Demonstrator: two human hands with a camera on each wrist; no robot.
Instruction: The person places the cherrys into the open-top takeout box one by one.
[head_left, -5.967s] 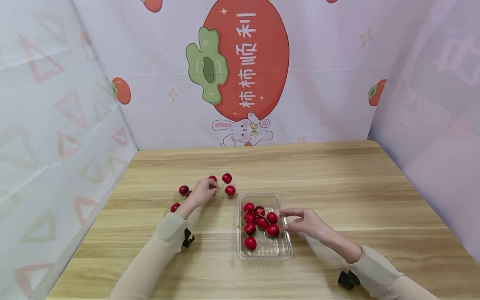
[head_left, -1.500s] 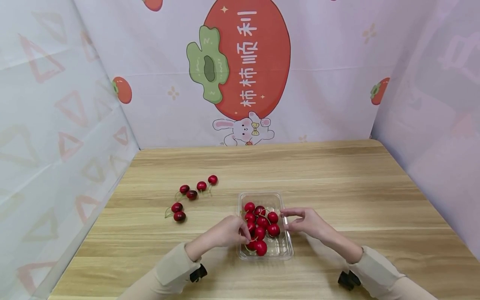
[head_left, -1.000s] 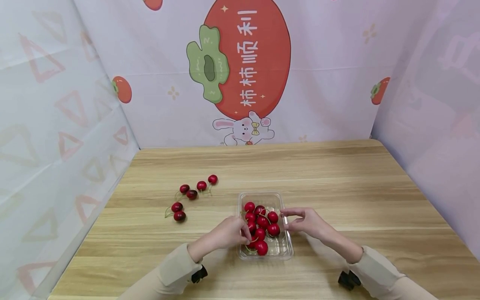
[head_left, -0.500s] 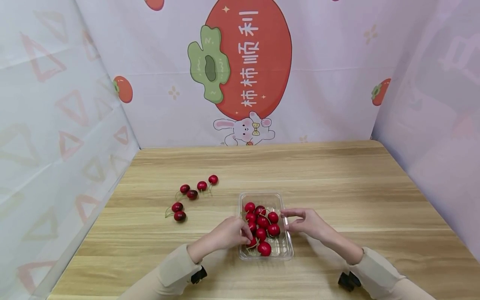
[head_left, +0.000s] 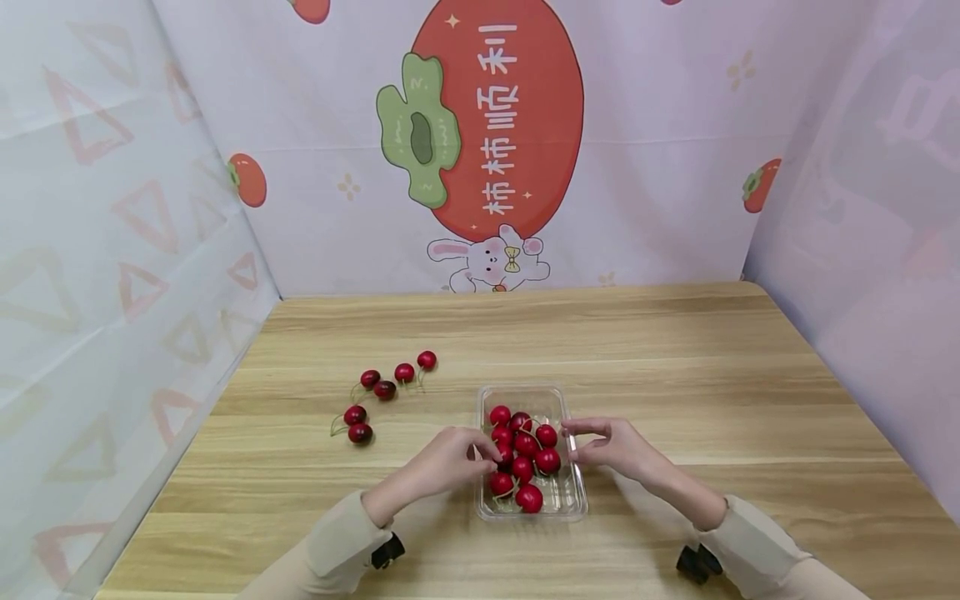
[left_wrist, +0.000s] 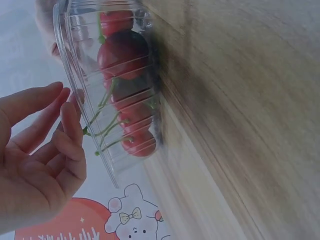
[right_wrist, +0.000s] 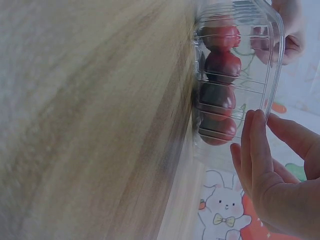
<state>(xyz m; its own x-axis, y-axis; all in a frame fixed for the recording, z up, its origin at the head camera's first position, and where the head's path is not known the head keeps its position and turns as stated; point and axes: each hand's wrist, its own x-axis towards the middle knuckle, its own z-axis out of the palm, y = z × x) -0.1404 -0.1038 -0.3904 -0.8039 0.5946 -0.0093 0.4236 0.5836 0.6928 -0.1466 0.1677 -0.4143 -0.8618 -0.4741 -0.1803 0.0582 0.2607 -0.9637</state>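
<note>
A clear plastic container (head_left: 558, 496) holds several red cherries (head_left: 526, 444) with green stems. My left hand (head_left: 453, 462) hovers at the container's left rim, over the cherries; in the left wrist view, that hand (left_wrist: 47, 150) holds nothing, its thumb and fingers apart and loosely bent. On the opposite side, my right hand (head_left: 618, 446) touches the container's right edge with nearly straight fingers. The right wrist view shows its fingertips (right_wrist: 257, 117) against the clear wall, the thumb near the rim.
Several loose cherries (head_left: 385, 390) with stems lie on the wooden table (head_left: 637, 350), left of the container. A printed cloth (head_left: 637, 208) hangs behind the table, with more cloth along both sides. Dark wrist cameras (head_left: 387, 551) sit under the sleeves.
Since six seconds ago, my left hand has moved from the loose cherries to the container, and two cherries went in. In the last half second it let go and lifted slightly. The right hand stayed put.
</note>
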